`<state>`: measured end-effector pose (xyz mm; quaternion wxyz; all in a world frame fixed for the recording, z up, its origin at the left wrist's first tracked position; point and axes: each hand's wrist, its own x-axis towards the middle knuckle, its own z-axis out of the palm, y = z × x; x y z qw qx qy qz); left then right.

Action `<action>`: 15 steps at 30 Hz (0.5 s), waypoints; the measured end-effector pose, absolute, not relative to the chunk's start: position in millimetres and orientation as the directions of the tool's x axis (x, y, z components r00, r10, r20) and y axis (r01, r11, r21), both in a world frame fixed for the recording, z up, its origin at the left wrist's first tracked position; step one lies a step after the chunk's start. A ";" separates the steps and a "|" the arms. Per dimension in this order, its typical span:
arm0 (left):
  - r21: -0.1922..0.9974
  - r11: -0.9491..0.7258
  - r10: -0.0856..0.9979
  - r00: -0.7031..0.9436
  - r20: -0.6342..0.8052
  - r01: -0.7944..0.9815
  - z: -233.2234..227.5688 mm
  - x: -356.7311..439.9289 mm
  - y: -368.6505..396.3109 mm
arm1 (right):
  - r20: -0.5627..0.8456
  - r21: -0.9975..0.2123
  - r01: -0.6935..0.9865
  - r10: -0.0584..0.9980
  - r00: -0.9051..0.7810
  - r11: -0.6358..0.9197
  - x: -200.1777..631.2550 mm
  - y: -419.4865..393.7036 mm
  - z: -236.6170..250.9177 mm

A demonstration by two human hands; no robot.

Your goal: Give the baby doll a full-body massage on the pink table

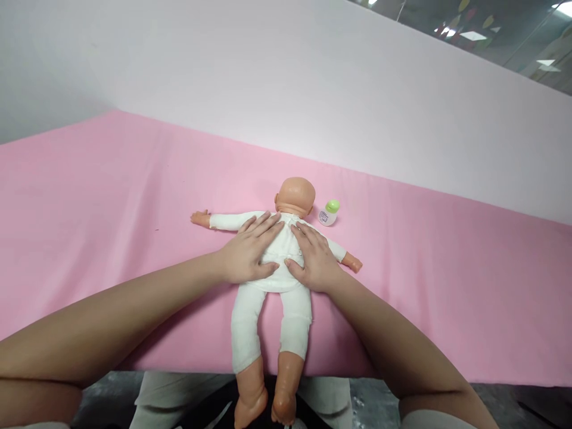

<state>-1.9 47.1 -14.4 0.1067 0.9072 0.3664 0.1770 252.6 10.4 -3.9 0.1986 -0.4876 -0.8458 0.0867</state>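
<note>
A baby doll [281, 277] with a white cloth body lies face down, its bald head away from me and its arms spread wide. Its lower legs hang past the front edge of the pink-covered table [179, 333]. My left hand [250, 250] rests flat on the left side of the doll's back, fingers stretched toward the shoulder. On the right side of the back lies my right hand [315, 256], also flat with its fingers apart. Both thumbs point inward across the lower back, with a gap between them. Neither hand grips anything.
Just right of the doll's head stands a small clear bottle [328, 217] with a green cap. A pale wall [268, 77] rises behind the table, with a window [487, 36] at the upper right. The table's front edge runs close to my lap.
</note>
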 end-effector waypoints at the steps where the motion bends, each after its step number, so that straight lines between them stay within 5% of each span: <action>1: 0.336 -0.697 0.711 0.671 0.210 0.633 -15.9 -1.2 49.4 | 0.232 -0.359 0.784 0.862 -0.451 0.507 253.2 11.9 -3.8; 8: 0.396 -0.650 0.737 0.664 0.122 0.648 -14.5 1.6 58.9 | 0.233 -0.427 0.752 0.865 -0.445 0.502 259.5 22.6 -4.7; 15: 0.348 -0.606 0.795 0.550 0.255 0.715 2.1 -6.9 40.8 | 0.366 -0.466 0.684 0.826 -0.428 0.561 269.2 27.3 -8.7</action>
